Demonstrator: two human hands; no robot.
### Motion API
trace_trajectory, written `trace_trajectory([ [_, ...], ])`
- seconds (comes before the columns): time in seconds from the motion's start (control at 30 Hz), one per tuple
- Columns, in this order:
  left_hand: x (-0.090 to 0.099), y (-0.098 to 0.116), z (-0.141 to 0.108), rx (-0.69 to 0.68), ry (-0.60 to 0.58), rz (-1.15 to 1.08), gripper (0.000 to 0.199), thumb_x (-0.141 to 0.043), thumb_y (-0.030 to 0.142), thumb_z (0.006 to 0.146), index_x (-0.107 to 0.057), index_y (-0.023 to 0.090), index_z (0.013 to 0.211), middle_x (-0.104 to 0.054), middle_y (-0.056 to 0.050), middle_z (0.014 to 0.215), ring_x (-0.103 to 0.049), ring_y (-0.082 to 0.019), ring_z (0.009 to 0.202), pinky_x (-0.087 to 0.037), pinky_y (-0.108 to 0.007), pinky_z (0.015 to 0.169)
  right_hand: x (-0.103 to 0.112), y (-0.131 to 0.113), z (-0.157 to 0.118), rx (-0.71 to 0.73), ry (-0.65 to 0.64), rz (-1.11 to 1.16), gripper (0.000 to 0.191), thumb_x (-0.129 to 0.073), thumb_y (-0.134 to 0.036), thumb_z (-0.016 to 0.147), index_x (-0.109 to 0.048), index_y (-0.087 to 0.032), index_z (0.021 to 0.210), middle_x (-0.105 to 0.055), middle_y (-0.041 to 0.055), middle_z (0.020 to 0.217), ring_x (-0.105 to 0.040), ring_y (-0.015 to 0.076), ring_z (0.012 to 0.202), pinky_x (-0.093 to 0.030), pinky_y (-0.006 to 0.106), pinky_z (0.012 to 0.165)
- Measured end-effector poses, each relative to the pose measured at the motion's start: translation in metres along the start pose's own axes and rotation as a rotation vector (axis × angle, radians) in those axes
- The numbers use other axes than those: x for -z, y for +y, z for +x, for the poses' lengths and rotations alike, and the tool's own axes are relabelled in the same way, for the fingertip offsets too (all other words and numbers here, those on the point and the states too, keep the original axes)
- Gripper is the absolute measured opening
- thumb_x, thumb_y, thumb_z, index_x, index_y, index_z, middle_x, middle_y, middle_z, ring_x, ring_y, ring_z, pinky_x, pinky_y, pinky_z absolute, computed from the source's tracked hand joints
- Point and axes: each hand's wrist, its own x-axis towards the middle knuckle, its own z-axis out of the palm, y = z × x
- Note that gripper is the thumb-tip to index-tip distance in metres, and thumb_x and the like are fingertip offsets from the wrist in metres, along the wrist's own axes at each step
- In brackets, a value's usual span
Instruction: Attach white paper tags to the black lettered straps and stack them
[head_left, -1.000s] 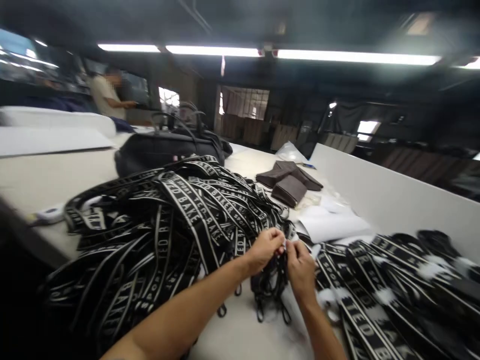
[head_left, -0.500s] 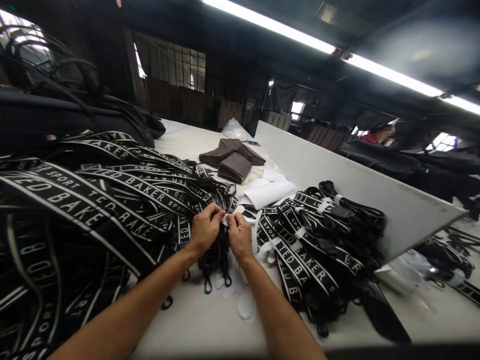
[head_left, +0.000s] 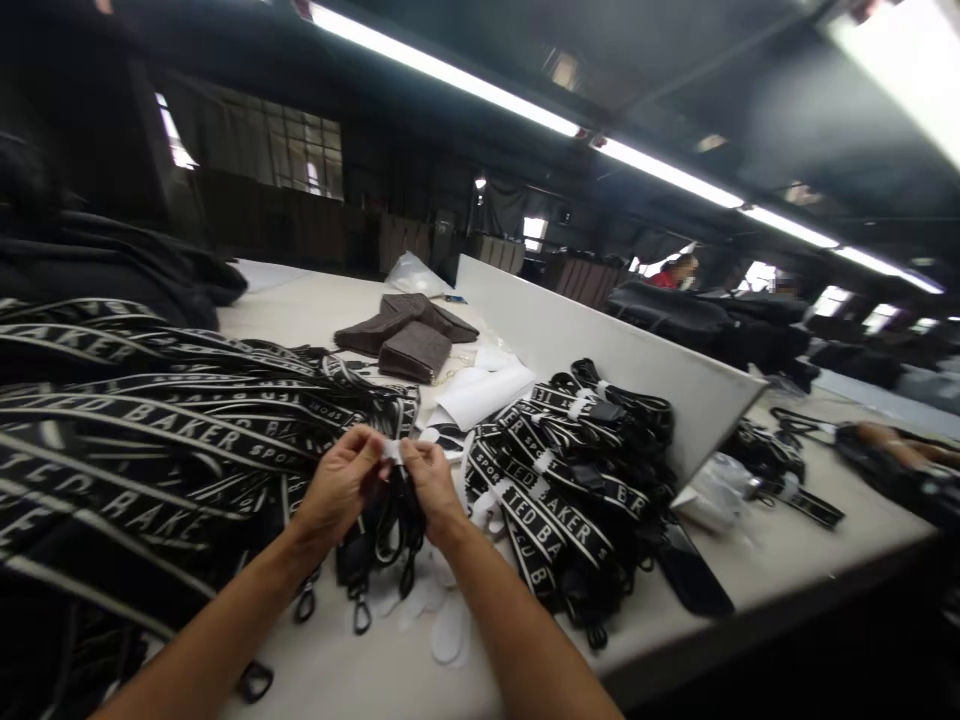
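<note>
My left hand (head_left: 341, 487) and my right hand (head_left: 433, 484) meet near the middle, both pinching a small white strip (head_left: 392, 451). The strip sits at the top of a folded black strap bundle (head_left: 390, 520), whose metal clips hang below. A large heap of black straps with white lettering (head_left: 165, 425) spreads over the left side. To the right lies a pile of folded straps (head_left: 559, 500) with white bands around them. White paper pieces (head_left: 448, 628) lie on the table below my hands.
Brown pouches (head_left: 415, 350), white paper (head_left: 484, 392) and a clear plastic bag (head_left: 414, 275) lie beyond my hands. A white divider (head_left: 600, 350) slants along the right side of the table (head_left: 300, 305). Black bags stand far left. People are visible at the right.
The view has swung to the right, so the piles and hands appear further left. Both hands still pinch the white strip, which shows more clearly, with the strap bundle hanging beneath it.
</note>
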Motion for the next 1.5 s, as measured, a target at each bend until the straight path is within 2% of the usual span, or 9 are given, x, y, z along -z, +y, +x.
trace_trajectory([
  [0.1,0.003,0.004,0.003,0.056,0.105,-0.061,0.057,-0.097,0.045,0.036,-0.059,0.018,0.069,-0.054,0.002,0.057,-0.046,-0.008,0.051,-0.043,-0.014,0.042,-0.008,-0.006,-0.004,-0.052,-0.154,0.068,0.052,-0.076,-0.061,0.070,-0.063,-0.016,0.091,-0.060,-0.0002,0.071,-0.053,0.0126,0.061,-0.046,0.023,0.059],
  [0.23,0.007,0.009,0.011,0.127,0.106,-0.083,0.049,-0.096,0.042,0.037,-0.062,0.020,0.065,-0.051,0.001,0.058,-0.046,-0.010,0.051,-0.045,-0.015,0.039,-0.005,-0.039,-0.021,0.187,-0.082,-0.063,0.037,-0.077,-0.048,0.073,-0.063,-0.018,0.089,-0.063,-0.0011,0.077,-0.054,0.0125,0.065,-0.047,0.024,0.063],
  [0.47,0.004,0.015,0.008,0.109,0.054,-0.064,0.043,-0.095,0.040,0.037,-0.066,0.019,0.062,-0.055,-0.004,0.068,-0.046,-0.014,0.058,-0.043,-0.022,0.036,0.065,-0.209,-0.071,1.004,0.363,-1.146,0.028,-0.052,-0.033,0.099,-0.064,-0.023,0.123,-0.066,0.0079,0.105,-0.060,0.0209,0.095,-0.048,0.033,0.089],
  [0.63,0.005,0.013,0.008,0.087,0.048,-0.115,0.036,-0.093,0.034,0.045,-0.067,0.018,0.064,-0.056,-0.005,0.068,-0.047,-0.016,0.061,-0.042,-0.021,0.038,0.117,-0.270,-0.038,0.631,0.739,-1.980,0.042,-0.033,-0.022,0.103,-0.050,-0.022,0.141,-0.059,0.0159,0.122,-0.050,0.0285,0.117,-0.043,0.040,0.096],
  [0.73,0.006,0.013,0.005,0.078,0.026,-0.159,0.030,-0.089,0.024,0.053,-0.065,0.014,0.068,-0.058,-0.004,0.067,-0.049,-0.013,0.059,-0.042,-0.018,0.042,0.137,-0.260,-0.015,0.256,0.529,-2.120,0.036,-0.039,-0.028,0.101,-0.063,-0.020,0.126,-0.063,0.0159,0.118,-0.055,0.0277,0.110,-0.047,0.037,0.088],
  [0.87,0.007,0.013,0.005,0.027,0.010,-0.092,0.035,-0.087,0.031,0.054,-0.058,0.014,0.067,-0.054,0.000,0.062,-0.046,-0.008,0.054,-0.037,-0.016,0.044,0.140,-0.237,-0.009,0.169,0.394,-1.987,0.032,-0.046,-0.028,0.097,-0.075,-0.015,0.100,-0.067,0.0183,0.110,-0.057,0.0315,0.106,-0.046,0.043,0.090],
  [1.13,0.013,0.007,0.006,-0.013,-0.009,-0.010,0.042,-0.083,0.043,0.061,-0.053,0.015,0.070,-0.052,0.001,0.065,-0.047,-0.007,0.053,-0.037,-0.017,0.048,0.078,-0.177,-0.033,0.908,0.145,-1.371,0.024,-0.054,-0.024,0.094,-0.075,-0.019,0.105,-0.070,0.0086,0.111,-0.060,0.0247,0.106,-0.044,0.042,0.098],
  [1.33,0.019,0.012,0.011,-0.166,0.162,-0.003,0.032,-0.078,0.037,0.066,-0.055,0.014,0.072,-0.053,0.002,0.060,-0.046,-0.007,0.047,-0.032,-0.018,0.043,0.028,-0.102,-0.004,0.382,-0.201,-1.168,0.016,-0.070,-0.015,0.079,-0.080,-0.023,0.089,-0.076,0.0045,0.088,-0.069,0.0234,0.083,-0.051,0.035,0.080],
  [1.5,0.039,0.032,0.022,-0.370,0.405,-0.007,0.023,-0.067,0.034,0.071,-0.053,0.016,0.076,-0.054,0.005,0.059,-0.046,-0.007,0.044,-0.030,-0.018,0.041,-0.001,-0.045,0.042,0.298,-0.188,-1.142,0.014,-0.068,-0.013,0.079,-0.079,-0.021,0.085,-0.076,0.0030,0.089,-0.069,0.0207,0.084,-0.051,0.028,0.082],
])
